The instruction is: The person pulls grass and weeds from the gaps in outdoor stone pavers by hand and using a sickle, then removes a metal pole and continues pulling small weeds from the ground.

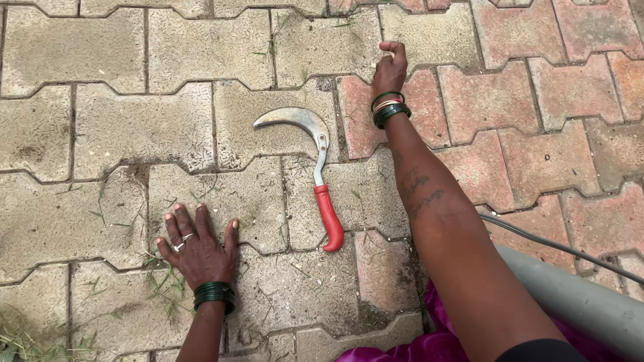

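A sickle (315, 161) with a curved grey blade and a red handle lies on the paving between my two arms, touched by neither hand. My left hand (198, 245) rests flat on the pavers, fingers spread, with rings and green bangles at the wrist. My right hand (390, 67) is stretched far forward, fingers curled down against a reddish paver near a joint. Whether it pinches anything there is hidden. Green and pink bangles circle that wrist.
Interlocking grey and reddish paving blocks (201, 127) cover the ground, with grass bits in the joints and cut grass (27, 335) at lower left. A grey pipe (577, 302) and a thin dark cable (557, 245) lie at lower right. Magenta cloth (416, 345) shows at the bottom.
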